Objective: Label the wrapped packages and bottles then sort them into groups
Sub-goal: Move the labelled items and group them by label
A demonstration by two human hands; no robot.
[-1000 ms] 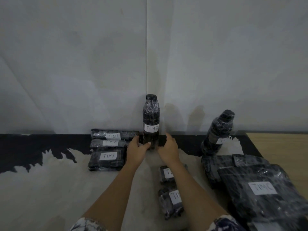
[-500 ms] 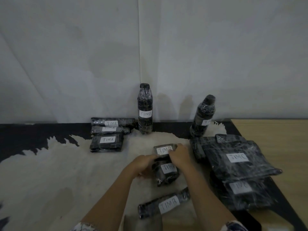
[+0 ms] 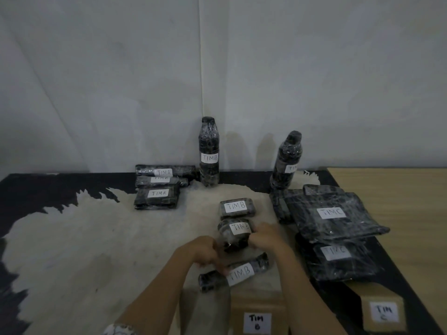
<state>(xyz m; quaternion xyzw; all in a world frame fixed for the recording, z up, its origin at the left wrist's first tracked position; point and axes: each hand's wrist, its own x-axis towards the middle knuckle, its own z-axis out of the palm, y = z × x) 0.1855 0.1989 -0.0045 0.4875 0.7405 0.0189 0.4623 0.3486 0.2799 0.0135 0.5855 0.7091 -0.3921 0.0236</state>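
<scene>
Black glossy film, crinkled, wraps a lumpy bundle [image 3: 233,235] lying on the pale furry rug [image 3: 96,238], between a flat block [image 3: 237,207] and a long roll [image 3: 242,273], both marked TIMB. The right hand [image 3: 266,238] curls round its right edge. The left hand [image 3: 205,252] is blurred, fingers bent beside it, and I cannot tell its hold.

HEAD VIEW: A single wide-angle camera, worn on the person's head, looks forward and down across the worktop [image 3: 72,250] toward a pale wall [image 3: 314,68] that fills the upper half of the frame. Both forearms enter from the bottom edge. The left hand [image 3: 205,250] and right hand [image 3: 266,236] sit near the lens, either side of a wrapped package [image 3: 235,238] just below centre. The worktop's far edge lies about midway up, well beyond the hands.
</scene>
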